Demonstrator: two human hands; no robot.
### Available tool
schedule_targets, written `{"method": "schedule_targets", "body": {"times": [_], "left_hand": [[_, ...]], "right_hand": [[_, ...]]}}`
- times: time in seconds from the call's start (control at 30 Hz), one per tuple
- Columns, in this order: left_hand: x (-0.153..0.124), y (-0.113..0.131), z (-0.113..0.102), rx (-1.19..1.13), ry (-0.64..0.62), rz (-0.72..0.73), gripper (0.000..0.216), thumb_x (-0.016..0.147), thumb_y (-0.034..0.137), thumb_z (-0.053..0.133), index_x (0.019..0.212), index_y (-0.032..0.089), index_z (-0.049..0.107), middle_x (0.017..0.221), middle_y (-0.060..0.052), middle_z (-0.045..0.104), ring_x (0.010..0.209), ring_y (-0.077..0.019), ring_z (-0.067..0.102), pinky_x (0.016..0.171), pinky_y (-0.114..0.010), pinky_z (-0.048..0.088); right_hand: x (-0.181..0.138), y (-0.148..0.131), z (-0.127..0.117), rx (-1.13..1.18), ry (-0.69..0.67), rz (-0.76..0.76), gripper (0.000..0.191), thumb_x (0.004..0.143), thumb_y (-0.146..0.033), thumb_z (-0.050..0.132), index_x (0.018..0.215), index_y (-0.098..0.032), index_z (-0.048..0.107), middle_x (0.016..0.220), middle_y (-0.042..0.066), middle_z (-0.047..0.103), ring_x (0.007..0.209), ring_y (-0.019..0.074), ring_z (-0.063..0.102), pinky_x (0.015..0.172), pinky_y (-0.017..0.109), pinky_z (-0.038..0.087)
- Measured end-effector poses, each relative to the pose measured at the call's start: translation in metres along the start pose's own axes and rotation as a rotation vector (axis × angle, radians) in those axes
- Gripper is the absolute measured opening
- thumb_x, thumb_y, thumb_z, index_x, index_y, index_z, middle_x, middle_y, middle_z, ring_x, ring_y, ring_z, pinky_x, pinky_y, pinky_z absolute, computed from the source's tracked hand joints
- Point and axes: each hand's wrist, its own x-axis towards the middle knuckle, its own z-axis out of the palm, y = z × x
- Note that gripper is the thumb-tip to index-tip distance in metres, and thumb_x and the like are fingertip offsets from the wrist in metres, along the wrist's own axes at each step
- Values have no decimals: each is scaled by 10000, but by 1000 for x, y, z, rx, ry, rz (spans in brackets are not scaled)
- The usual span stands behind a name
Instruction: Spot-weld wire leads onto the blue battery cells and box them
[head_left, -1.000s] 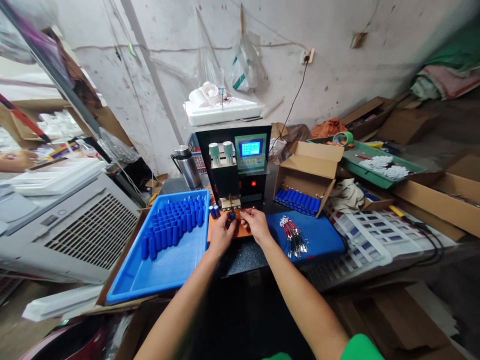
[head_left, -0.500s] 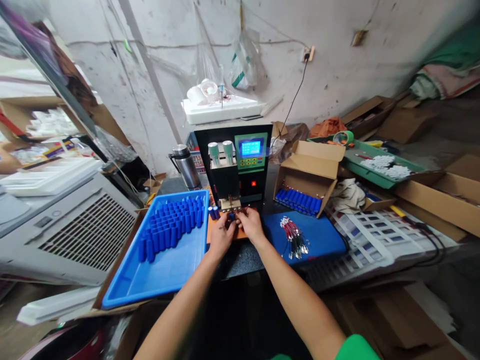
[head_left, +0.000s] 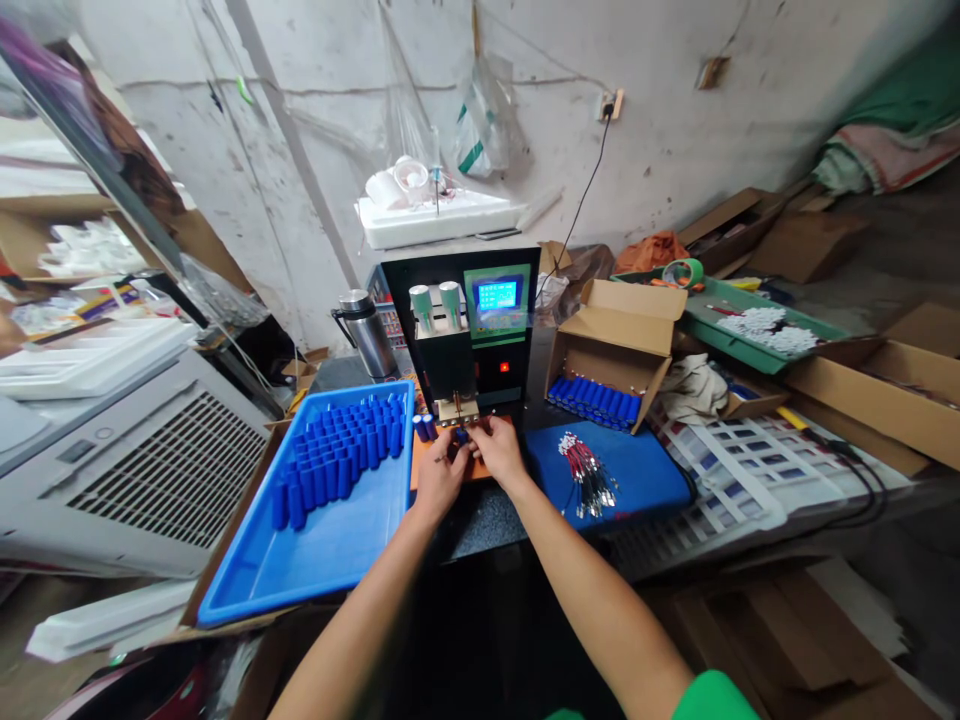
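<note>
Under the head of a black spot welder, my left hand pinches a blue cylindrical battery cell, mostly hidden by the fingers. My right hand meets it from the other side, fingertips pressed together by the cell and the welding electrodes. Whatever those right fingers pinch is too small to make out. Two blue cells stand upright to the left of the electrodes. An orange board lies beneath both hands.
Left is a blue tray with rows of upright blue cells. A blue pad bears a bundle of red and black leads. Behind it stands an open carton of blue cells. A steel jug stands left of the welder.
The view has shifted slightly, with the background sliding left. Both hands stay at the electrodes, with barely any change in their hold.
</note>
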Motion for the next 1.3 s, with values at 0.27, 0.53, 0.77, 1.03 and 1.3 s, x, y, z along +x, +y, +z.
{"method": "schedule_targets", "body": {"times": [0.27, 0.53, 0.77, 1.03, 1.3], "left_hand": [[0, 1, 0, 5, 4, -3, 212, 862, 276, 532, 1037, 183, 606, 832, -17, 663, 754, -157, 618, 717, -265, 467], [0, 3, -1, 34, 4, -6, 201, 859, 280, 534, 1015, 179, 609, 798, -11, 655, 712, -153, 605, 678, -259, 456], [0, -2, 1, 29, 0, -10, 224, 861, 283, 533, 1050, 183, 601, 835, -19, 665, 750, -158, 615, 703, -261, 460], [0, -1, -1, 69, 0, 6, 207, 860, 261, 531, 1043, 190, 601, 812, -15, 654, 725, -156, 601, 684, -264, 458], [-1, 7, -2, 18, -12, -14, 152, 850, 254, 550, 967, 176, 608, 772, -5, 634, 688, -138, 576, 651, -239, 444]], "right_hand": [[-1, -1, 0, 1, 0, 12, 299, 706, -469, 663, 737, -177, 608, 683, 12, 641, 523, 128, 570, 447, 210, 455], [-1, -2, 0, 6, -5, 9, 297, 701, -459, 660, 755, -169, 623, 715, 24, 660, 515, 127, 571, 444, 214, 449], [1, 1, -2, -8, -14, 5, 302, 707, -470, 659, 743, -173, 620, 668, 8, 640, 512, 129, 572, 444, 209, 447], [1, 1, -4, -15, -36, 8, 313, 718, -483, 671, 739, -175, 623, 622, -3, 611, 505, 128, 563, 448, 212, 450], [-8, 4, -11, 60, -98, 27, 344, 720, -507, 689, 744, -180, 587, 526, -48, 521, 432, 85, 458, 393, 181, 352]]}}
